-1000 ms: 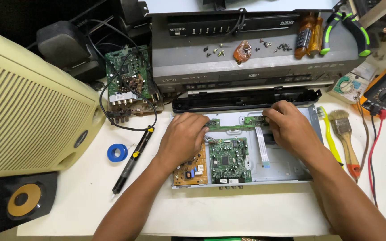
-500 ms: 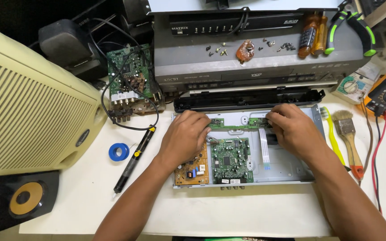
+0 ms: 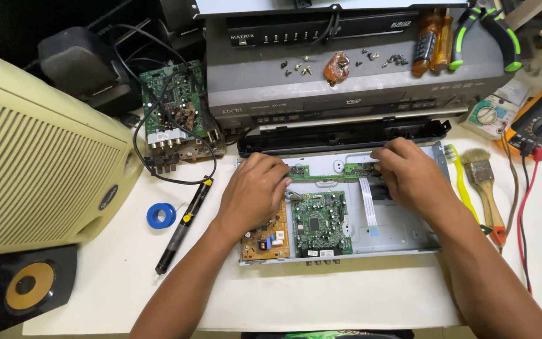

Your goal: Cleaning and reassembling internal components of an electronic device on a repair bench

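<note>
Metal tray of an opened disc player (image 3: 403,235) lies near the middle of the white tabletop (image 3: 359,295), its cover already off and its black front panel (image 3: 340,135) detached, lying along the tray's far edge. Both hands work the narrow green strip board (image 3: 330,169) at that far edge: left hand (image 3: 255,191) with fingers curled down on the strip's left end, right hand (image 3: 409,172) with fingers bent and pressed on its right end (whether either pinches the board cannot be told). Green main board (image 3: 318,223), orange power board (image 3: 266,238) and white ribbon cable (image 3: 367,207) sit in the tray, apparently yet to be removed. Loose screws (image 3: 299,66) rest on the grey player (image 3: 346,88) behind; a soldering iron (image 3: 180,229) lies untouched toward the left edge.
</note>
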